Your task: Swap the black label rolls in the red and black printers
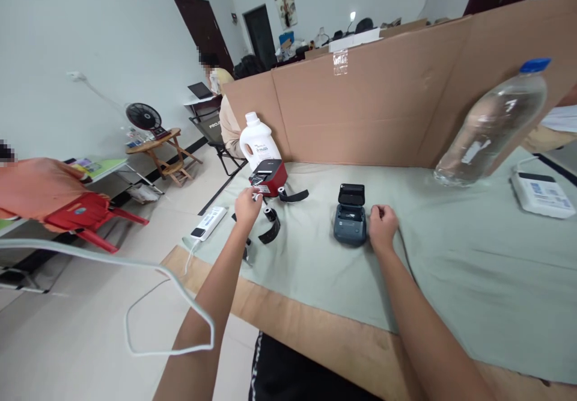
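My left hand is closed in a pinch, close to a red and black box-shaped device. A small whitish piece shows at its fingertips, too small to name. Around it lie rolls of black strip, one roll with its tail curling out and another roll nearer the device. My right hand rests on the cloth with curled fingers, just right of a small dark blue-grey label printer. The printer's lid stands raised. Nothing shows in the right hand's fingers.
A white jug stands behind the red device. A cardboard partition borders the far side, with a large clear bottle leaning there. A white power strip lies left, a white box right. A white cable loops at the left.
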The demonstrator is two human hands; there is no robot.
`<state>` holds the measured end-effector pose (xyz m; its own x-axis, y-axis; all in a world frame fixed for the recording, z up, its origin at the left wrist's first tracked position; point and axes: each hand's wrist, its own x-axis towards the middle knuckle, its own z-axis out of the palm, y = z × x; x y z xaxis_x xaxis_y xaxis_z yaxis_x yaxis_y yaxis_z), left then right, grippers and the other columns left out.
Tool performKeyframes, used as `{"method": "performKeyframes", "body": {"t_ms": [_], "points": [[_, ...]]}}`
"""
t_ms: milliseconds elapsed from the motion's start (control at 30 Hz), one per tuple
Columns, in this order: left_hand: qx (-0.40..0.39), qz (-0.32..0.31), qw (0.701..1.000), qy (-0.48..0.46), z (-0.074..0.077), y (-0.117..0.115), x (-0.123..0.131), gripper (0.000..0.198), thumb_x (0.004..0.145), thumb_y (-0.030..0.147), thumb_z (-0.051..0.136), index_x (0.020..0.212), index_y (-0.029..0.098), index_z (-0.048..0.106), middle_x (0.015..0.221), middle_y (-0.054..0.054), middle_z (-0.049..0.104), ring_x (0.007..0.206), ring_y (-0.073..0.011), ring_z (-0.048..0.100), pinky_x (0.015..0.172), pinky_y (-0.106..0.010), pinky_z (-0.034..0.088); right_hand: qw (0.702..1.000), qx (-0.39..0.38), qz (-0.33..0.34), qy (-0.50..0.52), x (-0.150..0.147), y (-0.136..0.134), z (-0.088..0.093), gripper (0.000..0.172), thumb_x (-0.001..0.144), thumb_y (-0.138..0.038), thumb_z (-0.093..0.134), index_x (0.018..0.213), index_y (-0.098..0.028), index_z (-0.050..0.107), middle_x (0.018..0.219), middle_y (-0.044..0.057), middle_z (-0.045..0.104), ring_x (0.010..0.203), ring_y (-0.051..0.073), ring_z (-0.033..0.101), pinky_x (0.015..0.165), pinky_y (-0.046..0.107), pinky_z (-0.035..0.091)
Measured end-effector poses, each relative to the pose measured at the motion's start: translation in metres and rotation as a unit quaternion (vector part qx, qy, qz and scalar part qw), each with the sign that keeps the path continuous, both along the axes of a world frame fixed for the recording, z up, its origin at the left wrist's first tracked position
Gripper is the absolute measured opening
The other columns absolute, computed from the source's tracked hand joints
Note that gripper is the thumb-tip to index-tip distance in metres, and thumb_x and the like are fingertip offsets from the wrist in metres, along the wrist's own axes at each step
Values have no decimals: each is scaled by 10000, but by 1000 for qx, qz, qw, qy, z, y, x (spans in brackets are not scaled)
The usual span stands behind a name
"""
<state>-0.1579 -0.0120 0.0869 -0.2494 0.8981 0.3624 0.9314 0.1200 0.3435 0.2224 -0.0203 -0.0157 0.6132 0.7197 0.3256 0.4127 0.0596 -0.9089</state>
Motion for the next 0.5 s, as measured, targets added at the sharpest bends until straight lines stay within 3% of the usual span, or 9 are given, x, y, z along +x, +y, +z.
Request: {"method": "performKeyframes", "body": {"t_ms": [100,267,367,500], "points": [[-79,-75,994,29,5,30,13,387,885,234,543,1248,253,676,1270,-67,703,1149,-264,635,977,-343,469,1000,-5,4,-2,-1,0,1,236,806,-397,472,782,-198,598,804,65,646,767,211,544,781,353,431],[-145,-133,980,35,0,68,27,521,773,118,601,1261,271,699,1247,-61,726,1159,-269,648,954,-311,481,1000,-10,10,-1,-2,-3,5,240,824,-400,455,764,-205,581,808,58,633,763,208,540,777,350,422],[-161,-166,972,27,-5,77,32,511,730,82,605,1195,253,730,1182,-63,752,1128,-262,665,956,-297,481,1000,-11,12,3,-3,-5,7,250,834,-400,442,768,-205,583,824,60,628,768,204,534,782,348,423],[-147,-185,972,7,-4,72,38,367,739,142,652,1089,204,744,1124,-95,749,1059,-269,678,954,-323,490,1000,-7,15,21,-4,-7,10,240,836,-393,450,787,-202,587,843,59,632,778,200,540,796,347,439]]}}
